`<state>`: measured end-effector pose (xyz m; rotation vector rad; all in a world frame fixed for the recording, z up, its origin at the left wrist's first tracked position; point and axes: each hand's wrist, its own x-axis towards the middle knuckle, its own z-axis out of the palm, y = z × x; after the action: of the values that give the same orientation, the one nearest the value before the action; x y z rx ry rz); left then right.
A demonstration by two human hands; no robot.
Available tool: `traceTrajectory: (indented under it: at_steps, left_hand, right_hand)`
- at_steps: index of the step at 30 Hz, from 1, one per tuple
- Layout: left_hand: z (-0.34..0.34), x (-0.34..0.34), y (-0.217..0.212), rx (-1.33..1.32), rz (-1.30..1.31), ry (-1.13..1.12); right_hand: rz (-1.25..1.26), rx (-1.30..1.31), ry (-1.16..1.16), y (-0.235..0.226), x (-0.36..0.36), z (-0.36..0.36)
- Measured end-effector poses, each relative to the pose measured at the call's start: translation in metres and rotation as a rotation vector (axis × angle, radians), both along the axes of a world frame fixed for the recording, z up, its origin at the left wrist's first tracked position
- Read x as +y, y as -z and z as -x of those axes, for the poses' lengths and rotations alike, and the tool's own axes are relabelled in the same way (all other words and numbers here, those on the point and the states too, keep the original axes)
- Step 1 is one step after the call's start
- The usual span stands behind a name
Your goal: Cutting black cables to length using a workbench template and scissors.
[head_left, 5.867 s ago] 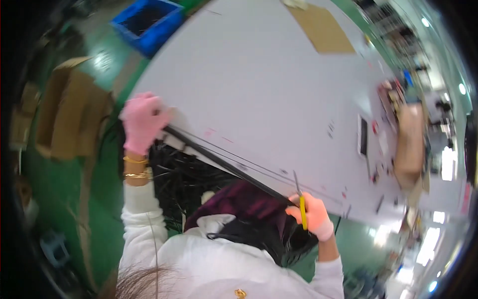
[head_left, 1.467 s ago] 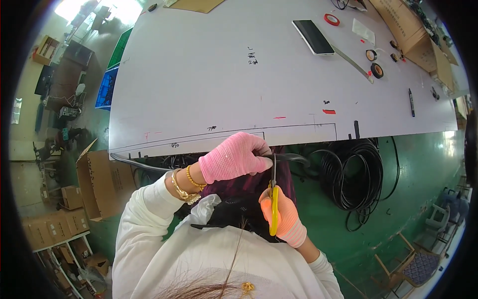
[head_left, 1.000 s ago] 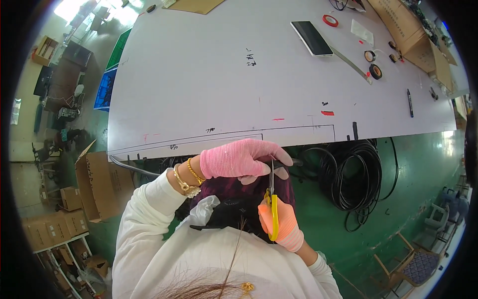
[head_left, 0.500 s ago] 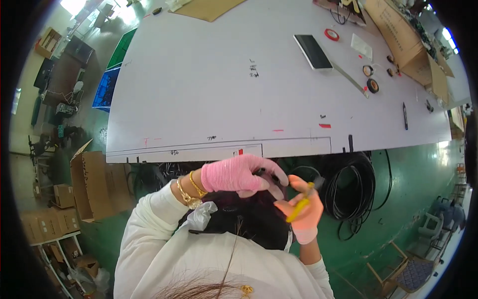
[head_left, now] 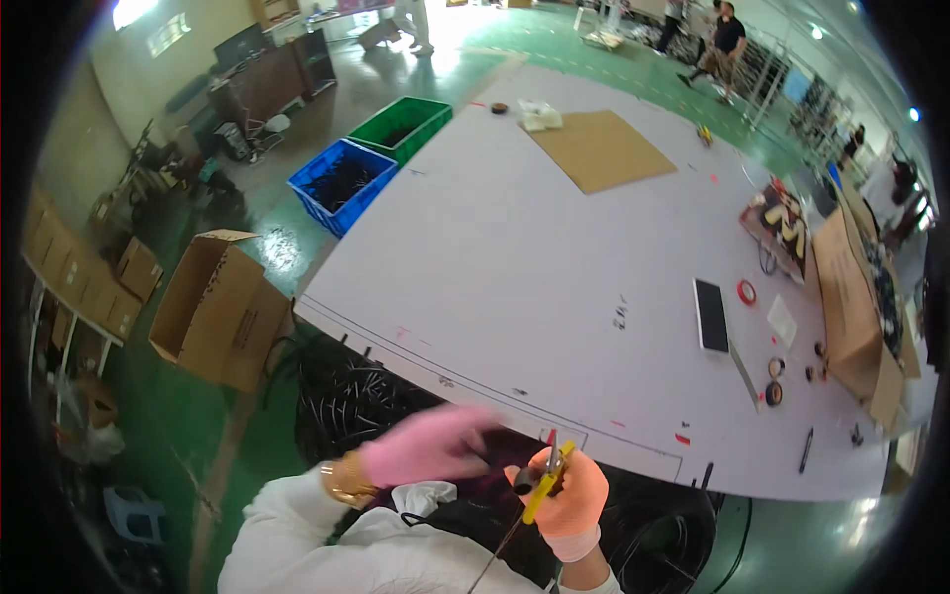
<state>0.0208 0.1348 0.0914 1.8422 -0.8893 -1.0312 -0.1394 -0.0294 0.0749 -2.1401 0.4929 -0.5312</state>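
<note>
My left hand (head_left: 430, 445), in a pink glove, is smeared by motion over the table's near edge. Its fingers point right and look spread apart, with nothing visible between them. Gold bracelets (head_left: 346, 481) circle that wrist. My right hand (head_left: 576, 500), in an orange glove, is closed around a yellow-handled cutting tool (head_left: 542, 495), whose metal tip points up. A small dark round piece (head_left: 522, 481) shows at the fingers of this hand; what it belongs to is hidden. Beneath both hands lies dark material across my lap.
The white table (head_left: 495, 267) bears a phone (head_left: 711, 315), red tape (head_left: 746, 292), black tape (head_left: 774, 393), a pen (head_left: 807, 450) and a cardboard sheet (head_left: 602, 150). Cartons (head_left: 223, 312) and a blue crate (head_left: 341, 188) stand left. Black cable coils (head_left: 668, 540) lie under the near edge.
The view has swung up and left, bringing in more of the room. My left hand has drawn away from my right hand. The yellow-handled cutting tool stays in my right hand.
</note>
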Motion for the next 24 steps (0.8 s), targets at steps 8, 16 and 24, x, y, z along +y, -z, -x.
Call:
traceTrajectory:
  at_steps: [8,16,24]
  left_hand:
    - [0.026,-0.043,0.078,0.887,0.602,-0.118]
    - [-0.058,-0.010,0.027,0.907,0.895,-0.470]
    - [-0.143,0.079,0.084,1.125,1.183,-0.848]
  right_hand:
    - [-0.436,-0.366,0.011,0.000,0.015,-0.028]
    - [-0.322,0.286,-0.146,0.012,-0.003,-0.042]
    - [0.481,0.289,-0.301,0.013,-0.029,-0.053]
